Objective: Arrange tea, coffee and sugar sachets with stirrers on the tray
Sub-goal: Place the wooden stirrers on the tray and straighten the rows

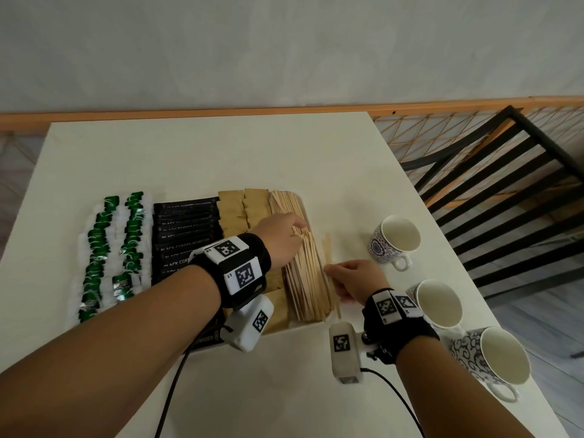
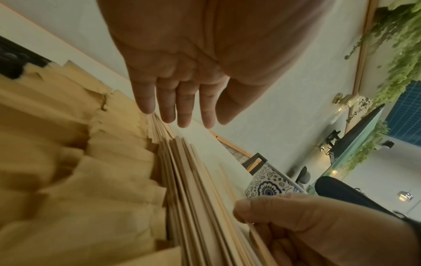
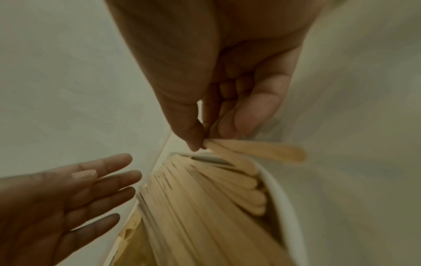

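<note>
Lay packed in a long row along the right side of the tray (image 1: 304, 206): the wooden stirrers (image 1: 303, 279), with the brown sugar sachets (image 1: 235, 213) just to their left, then the black coffee sachets (image 1: 185, 235), then the green-and-white tea sachets (image 1: 110, 248) at the far left, which seemed to rest on the table (image 1: 221, 153) beside the tray, though the tray's left edge could not be made out. Hovered flat over the far part of the stirrer row: the left hand (image 1: 279, 240), its grip open, fingers (image 2: 167, 106) straight and together, tips at or just above the sticks, nothing held. Sat at the tray's right rim near the front end of the row: the right hand (image 1: 355, 281), its grip closed in a pinch, thumb and fingers (image 3: 248, 111) pressed on the end of a few stirrers (image 3: 262, 149) fanned out over the rim, other ends splayed past the tray wall. Lay loose on the table just right of the tray: a couple more stirrers (image 1: 327, 248). Stood further right, well apart from the tray: three patterned cups (image 1: 395, 241), mouths up, in a line toward the front edge. Showed beyond the table's right side: a dark slatted chair (image 1: 505, 184).
</note>
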The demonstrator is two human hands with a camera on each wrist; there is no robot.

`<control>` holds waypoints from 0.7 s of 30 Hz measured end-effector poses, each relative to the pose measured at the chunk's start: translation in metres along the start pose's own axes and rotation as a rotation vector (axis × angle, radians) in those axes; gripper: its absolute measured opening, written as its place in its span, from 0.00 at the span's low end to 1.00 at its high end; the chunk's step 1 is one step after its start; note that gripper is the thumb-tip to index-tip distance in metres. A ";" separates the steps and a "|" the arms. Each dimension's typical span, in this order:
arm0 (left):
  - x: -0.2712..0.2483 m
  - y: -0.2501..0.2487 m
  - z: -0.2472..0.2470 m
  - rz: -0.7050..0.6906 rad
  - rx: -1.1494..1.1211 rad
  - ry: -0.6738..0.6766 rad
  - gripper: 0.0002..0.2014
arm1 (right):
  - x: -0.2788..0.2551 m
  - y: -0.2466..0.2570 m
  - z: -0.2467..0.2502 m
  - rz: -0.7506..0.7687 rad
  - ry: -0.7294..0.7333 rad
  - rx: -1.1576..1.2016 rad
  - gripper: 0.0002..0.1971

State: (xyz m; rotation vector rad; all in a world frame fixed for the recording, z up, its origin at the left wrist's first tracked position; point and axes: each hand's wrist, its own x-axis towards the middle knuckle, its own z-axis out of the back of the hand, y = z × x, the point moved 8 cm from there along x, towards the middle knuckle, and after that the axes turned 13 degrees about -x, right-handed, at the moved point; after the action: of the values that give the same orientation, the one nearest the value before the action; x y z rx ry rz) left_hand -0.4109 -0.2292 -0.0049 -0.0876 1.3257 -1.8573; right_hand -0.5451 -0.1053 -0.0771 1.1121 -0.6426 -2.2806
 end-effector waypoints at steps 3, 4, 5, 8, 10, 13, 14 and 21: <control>-0.001 0.004 0.010 -0.004 -0.034 -0.039 0.17 | -0.011 0.012 0.010 0.058 -0.058 0.005 0.08; -0.003 0.006 0.013 -0.003 -0.034 -0.049 0.16 | -0.016 0.019 0.011 0.090 -0.067 0.004 0.07; -0.005 0.008 0.016 0.003 -0.031 -0.058 0.16 | -0.020 0.028 0.011 0.127 -0.070 0.001 0.06; -0.008 0.013 0.022 0.003 -0.006 -0.099 0.15 | -0.032 0.053 0.003 0.209 -0.070 -0.022 0.05; -0.010 0.018 0.023 0.018 -0.008 -0.116 0.16 | -0.034 0.065 -0.007 0.247 -0.063 -0.087 0.05; -0.011 0.026 0.021 0.054 0.001 -0.109 0.19 | -0.033 0.075 -0.022 0.296 -0.069 -0.257 0.07; -0.012 0.027 0.020 0.057 0.008 -0.107 0.20 | -0.031 0.076 -0.025 0.304 -0.077 -0.306 0.08; -0.009 0.035 0.020 0.077 0.074 -0.104 0.21 | -0.031 0.072 -0.021 0.307 -0.133 -0.358 0.08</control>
State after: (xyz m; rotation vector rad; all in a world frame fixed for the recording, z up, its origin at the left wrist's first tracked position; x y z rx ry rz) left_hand -0.3747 -0.2417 -0.0211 -0.0913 1.1722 -1.8100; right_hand -0.4944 -0.1441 -0.0268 0.6491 -0.3989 -2.1045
